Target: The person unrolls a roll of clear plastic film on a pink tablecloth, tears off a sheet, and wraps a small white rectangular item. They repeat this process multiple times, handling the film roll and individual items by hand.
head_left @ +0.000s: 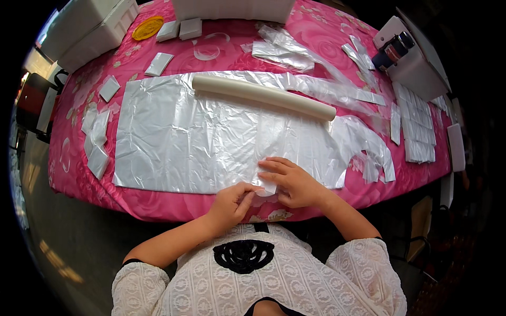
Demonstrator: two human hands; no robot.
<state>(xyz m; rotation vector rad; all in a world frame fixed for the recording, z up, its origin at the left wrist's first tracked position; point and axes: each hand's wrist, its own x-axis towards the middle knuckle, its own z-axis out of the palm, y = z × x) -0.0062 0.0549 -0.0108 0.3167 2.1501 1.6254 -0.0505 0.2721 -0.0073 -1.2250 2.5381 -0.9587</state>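
Observation:
A large pile of flat white plastic bags (pixel 158 131) with cut-out handles at the right end lies across the table before me. My left hand (pixel 232 203) pinches the near edge of a thin plastic bag (pixel 267 188) between thumb and fingertips. Close beside it, my right hand (pixel 290 181) rests on the same plastic, its fingers partly stretched out and its thumb by the edge. A long pale cardboard tube (pixel 263 98) lies slantwise over the far part of the pile, beyond both hands.
Folded plastic packets (pixel 97 142) lie at the left, with a flat stack of them (pixel 416 126) at the right. White boxes (pixel 89 31) stand at the back left. A dark bottle (pixel 394 51) and a yellow coil (pixel 148 28) are on the pink floral tablecloth (pixel 174 205).

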